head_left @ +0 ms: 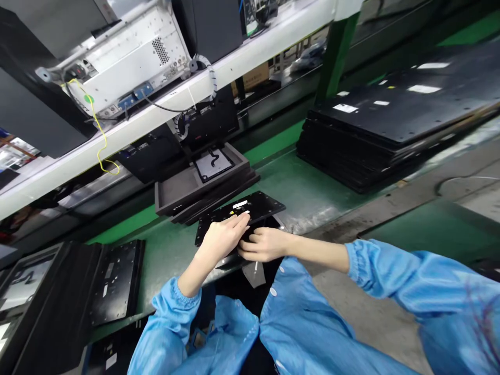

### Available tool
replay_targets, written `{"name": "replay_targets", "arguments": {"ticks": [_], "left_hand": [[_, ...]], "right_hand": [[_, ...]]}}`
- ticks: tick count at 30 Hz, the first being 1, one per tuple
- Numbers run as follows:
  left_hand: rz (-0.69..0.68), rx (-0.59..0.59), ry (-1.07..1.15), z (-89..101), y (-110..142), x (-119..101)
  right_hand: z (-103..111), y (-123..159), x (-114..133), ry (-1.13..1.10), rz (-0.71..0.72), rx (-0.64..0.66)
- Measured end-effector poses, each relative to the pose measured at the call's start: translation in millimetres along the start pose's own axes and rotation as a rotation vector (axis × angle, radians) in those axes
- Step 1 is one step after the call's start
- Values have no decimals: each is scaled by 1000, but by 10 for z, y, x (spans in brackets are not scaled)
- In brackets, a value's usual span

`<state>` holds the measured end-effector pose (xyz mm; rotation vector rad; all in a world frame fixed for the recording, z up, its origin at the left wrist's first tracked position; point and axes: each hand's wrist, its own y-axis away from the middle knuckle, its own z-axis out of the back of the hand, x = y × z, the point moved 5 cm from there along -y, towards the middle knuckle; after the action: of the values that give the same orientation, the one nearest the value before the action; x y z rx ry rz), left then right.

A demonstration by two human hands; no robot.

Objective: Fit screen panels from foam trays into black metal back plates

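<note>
A flat black panel (260, 205) with screw holes along its edges and small white and yellow stickers is tilted up in front of me, over the green bench. My left hand (227, 234) grips its near edge, fingers lying over the top face. Just right of it, my right hand (266, 245) is closed with curled fingers under that same edge. What those fingers pinch, if anything, is hidden. Beneath the panel is a dark surface, mostly covered by my hands. A small grey flap (254, 273) hangs at the bench edge below my hands.
Behind the panel, stacked grey foam trays (177, 187) hold a white-faced screen part (214, 164). A tall stack of black panels (390, 122) stands at right on the green bench (308, 179). More black panels (113, 281) lie left. Above runs a white shelf (230, 73) with equipment and a dangling yellow cord.
</note>
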<state>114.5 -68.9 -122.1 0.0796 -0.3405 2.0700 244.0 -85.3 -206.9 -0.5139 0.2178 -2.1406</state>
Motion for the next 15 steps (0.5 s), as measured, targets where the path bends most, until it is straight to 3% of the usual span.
{"name": "replay_targets", "arguments": {"ticks": [5, 8, 10, 12, 14, 15], "left_hand": [[65, 42, 65, 35, -53, 88], [82, 25, 85, 39, -46, 103], [66, 8, 94, 18, -18, 75], [38, -11, 107, -40, 27, 9], [13, -25, 114, -156, 89, -87], [5, -30, 116, -237, 126, -142]], "right_hand": [[195, -14, -32, 135, -193, -86], [356, 261, 142, 57, -193, -129], [494, 649, 288, -116, -249, -158], [643, 1181, 390, -292, -438, -229], [788, 1789, 464, -438, -697, -413], [853, 2112, 498, -509, -855, -594]]}}
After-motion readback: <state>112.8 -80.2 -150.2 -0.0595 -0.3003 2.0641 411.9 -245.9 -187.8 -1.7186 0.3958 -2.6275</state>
